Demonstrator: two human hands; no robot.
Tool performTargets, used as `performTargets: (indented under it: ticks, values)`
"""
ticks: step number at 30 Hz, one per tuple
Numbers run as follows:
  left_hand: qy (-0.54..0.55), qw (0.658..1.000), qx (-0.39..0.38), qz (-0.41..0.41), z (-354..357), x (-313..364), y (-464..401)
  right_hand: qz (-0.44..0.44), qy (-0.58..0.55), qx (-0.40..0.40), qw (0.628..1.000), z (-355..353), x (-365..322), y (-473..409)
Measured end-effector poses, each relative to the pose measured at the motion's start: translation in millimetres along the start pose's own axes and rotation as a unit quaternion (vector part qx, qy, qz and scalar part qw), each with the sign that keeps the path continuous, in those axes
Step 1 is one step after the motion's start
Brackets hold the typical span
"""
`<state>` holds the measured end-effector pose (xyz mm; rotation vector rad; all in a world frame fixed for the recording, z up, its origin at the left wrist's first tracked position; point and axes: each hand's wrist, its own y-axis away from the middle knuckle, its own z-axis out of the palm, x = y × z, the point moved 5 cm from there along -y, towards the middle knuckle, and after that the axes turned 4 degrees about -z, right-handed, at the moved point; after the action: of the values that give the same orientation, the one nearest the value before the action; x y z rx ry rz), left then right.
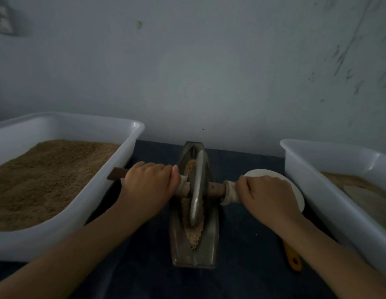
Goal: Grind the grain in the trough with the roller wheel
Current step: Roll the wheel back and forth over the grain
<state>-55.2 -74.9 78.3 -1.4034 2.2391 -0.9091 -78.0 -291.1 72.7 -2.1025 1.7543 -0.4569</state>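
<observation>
Two hands on the axle, one each side of the wheel. Left hand (150, 183) curls round the dark wooden axle handle (117, 174); right hand (268, 196) curls round the cloth-wrapped end (229, 192) of the same axle. Both grips closed on the wood, fingers over the top.

The grey metal roller wheel (197, 190) stands upright on edge in the long, boat-shaped grey metal trough (193, 251), about mid-length. Coarse tan grain (193, 236) lies in the groove ahead of and behind the wheel.

Handling, judged: wheel looks heavy and stiff, so its own weight should do the crushing. Narrow rim will likely tip unless both hands press evenly. Cloth wrap probably gives grip; bare wood may be slicker. Hold close to the hub.

Room: trough runs away from the person toward the pale wall (209, 83); its far tip is near the wall. White plastic tub of brown meal (58, 134) sits just beside the left hand, a second white tub (317, 152) near the right. A white round disc (295, 190) lies under the right hand, an orange handle (293, 257) beside that forearm. Sideways room is tight; travel along the groove is open.
</observation>
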Motion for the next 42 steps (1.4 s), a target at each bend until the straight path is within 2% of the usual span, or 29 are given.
performTargets:
  ticks: [5, 8, 12, 18, 22, 25, 30, 33, 42]
  values:
    - [0.013, 1.000, -0.007, 0.004, -2, -2, 4, -0.012, 0.004, -0.003, 1.000, -9, -4, 2]
    - [-0.022, 0.999, -0.019, 0.023, 6, -3, -4, 0.004, -0.025, 0.015, 1.000, 0, 0, -8]
    - [-0.081, 0.995, -0.038, 0.047, 26, -4, -21, 0.018, -0.007, 0.034, 0.999, 17, 10, -28]
    - [-0.105, 0.993, -0.043, 0.014, 50, -14, -48, 0.060, 0.027, 0.052, 0.997, 37, 24, -63]
    - [-0.087, 0.994, -0.050, -0.031, 54, -22, -56, 0.055, 0.005, 0.058, 0.997, 35, 23, -77]
    - [-0.064, 0.997, -0.046, -0.023, 48, -18, -49, 0.042, 0.017, 0.041, 0.998, 34, 20, -70]
    - [-0.005, 0.999, 0.054, -0.005, 23, -7, -24, 0.018, 0.019, 0.019, 0.999, 22, 12, -34]
    - [0.002, 0.998, 0.063, 0.016, 8, 0, -12, 0.012, -0.013, 0.010, 1.000, 9, 6, -14]
    - [-0.022, 0.998, 0.024, 0.045, -5, 2, 9, -0.005, 0.010, -0.018, 1.000, -13, -4, 5]
